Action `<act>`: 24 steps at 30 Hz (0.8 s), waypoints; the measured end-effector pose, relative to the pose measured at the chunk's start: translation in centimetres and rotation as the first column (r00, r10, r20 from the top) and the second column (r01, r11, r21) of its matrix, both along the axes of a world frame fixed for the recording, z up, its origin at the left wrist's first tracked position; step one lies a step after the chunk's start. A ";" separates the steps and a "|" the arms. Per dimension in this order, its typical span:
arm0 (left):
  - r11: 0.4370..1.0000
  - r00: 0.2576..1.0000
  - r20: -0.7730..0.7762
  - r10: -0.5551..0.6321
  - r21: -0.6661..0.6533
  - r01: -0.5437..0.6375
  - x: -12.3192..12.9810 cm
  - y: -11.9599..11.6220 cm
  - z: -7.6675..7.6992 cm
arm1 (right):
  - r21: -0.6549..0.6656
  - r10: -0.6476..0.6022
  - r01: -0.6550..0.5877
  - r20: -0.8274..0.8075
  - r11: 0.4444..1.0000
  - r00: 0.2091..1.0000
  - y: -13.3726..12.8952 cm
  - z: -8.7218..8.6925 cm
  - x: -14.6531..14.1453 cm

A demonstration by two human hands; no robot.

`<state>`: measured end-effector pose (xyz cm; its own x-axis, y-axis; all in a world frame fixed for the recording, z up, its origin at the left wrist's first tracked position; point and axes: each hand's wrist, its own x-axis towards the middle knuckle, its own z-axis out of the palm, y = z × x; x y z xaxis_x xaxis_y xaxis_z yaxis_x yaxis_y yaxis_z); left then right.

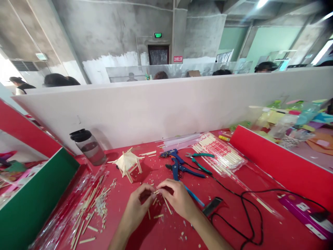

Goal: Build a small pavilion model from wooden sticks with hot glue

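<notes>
Over the middle of the red table, my left hand and my right hand meet at the fingertips. Both pinch a small wooden stick piece between them. Short cut sticks lie on the table just below the fingers, and a longer stick slants beside my right fingertips. Behind my left hand stands a small stick model with a pointed roof and legs. Blue-handled cutters and green-handled pliers lie beyond my right hand, with a blue glue gun beside them.
A water bottle stands at the back left. Loose sticks and plastic wrap lie left. Packaged sticks, a black cable, a dark device and a purple power strip are right. White, green and red partitions border the table.
</notes>
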<state>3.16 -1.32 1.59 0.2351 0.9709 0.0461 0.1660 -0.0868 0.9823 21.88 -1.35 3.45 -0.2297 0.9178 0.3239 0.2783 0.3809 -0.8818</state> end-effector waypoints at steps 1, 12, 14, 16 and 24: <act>1.000 1.000 0.009 0.012 0.003 -0.012 0.0 0.1 0.0 | 0.003 -0.010 0.010 -0.009 1.000 1.000 0.1 0.0 0.1; 0.979 0.977 0.083 0.198 0.040 -0.202 -0.5 0.8 -0.4 | -0.064 -0.080 0.077 -0.035 0.995 0.996 0.8 -0.3 1.4; 0.971 0.970 0.088 0.228 0.048 -0.233 -0.5 0.6 -0.2 | -0.069 -0.066 0.063 -0.048 0.996 0.997 0.9 -0.2 1.5; 0.963 0.961 0.095 0.258 0.053 -0.264 -0.5 0.4 0.0 | -0.086 -0.046 0.041 -0.064 0.995 0.997 0.8 -0.1 1.5; 0.946 0.958 0.040 0.283 0.152 -0.286 0.0 0.0 0.3 | -0.212 0.036 -0.082 -0.212 0.974 0.977 0.4 0.2 1.1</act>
<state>3.12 -1.37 1.84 -0.0518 0.9779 0.2026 0.1889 -0.1896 0.9635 22.94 -0.95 3.67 -0.2354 0.9581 0.1631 0.0649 0.1830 -0.9810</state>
